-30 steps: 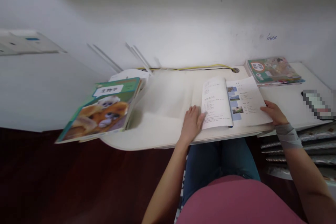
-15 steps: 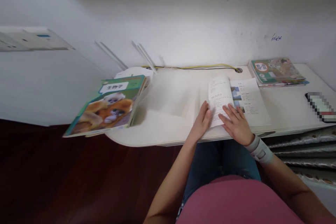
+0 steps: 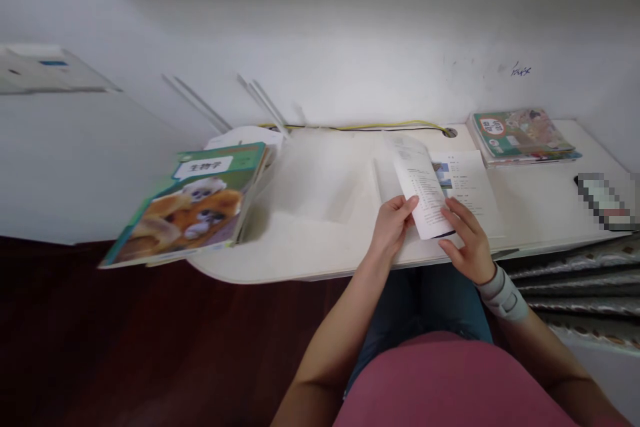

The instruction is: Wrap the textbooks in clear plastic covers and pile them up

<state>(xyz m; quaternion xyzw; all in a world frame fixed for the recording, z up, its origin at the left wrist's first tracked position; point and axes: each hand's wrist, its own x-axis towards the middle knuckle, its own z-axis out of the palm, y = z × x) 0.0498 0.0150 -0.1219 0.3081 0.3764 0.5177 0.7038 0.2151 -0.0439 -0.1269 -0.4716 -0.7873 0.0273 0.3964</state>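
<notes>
An open book (image 3: 473,180) lies on the white desk (image 3: 300,240) in front of me, with printed text and small pictures on its right-hand page. My left hand (image 3: 391,232) pinches the left edge of a raised, curving page (image 3: 424,197), thumb on top. Fingers apart, my right hand (image 3: 469,241) rests its fingertips by the right edge of that page, over the book. A wrist brace (image 3: 505,293) wraps my right wrist.
A stack of textbooks (image 3: 195,203) with monkeys on the cover overhangs the desk's left end, before a white router (image 3: 240,137) with antennas. More books (image 3: 523,137) and a blurred-out phone (image 3: 603,200) lie at right. Cables (image 3: 365,127) run along the wall.
My left hand has closed on the page edge, and the page now stands lifted and curved. My right hand has shifted slightly right, off the page's middle. The view has moved a little.
</notes>
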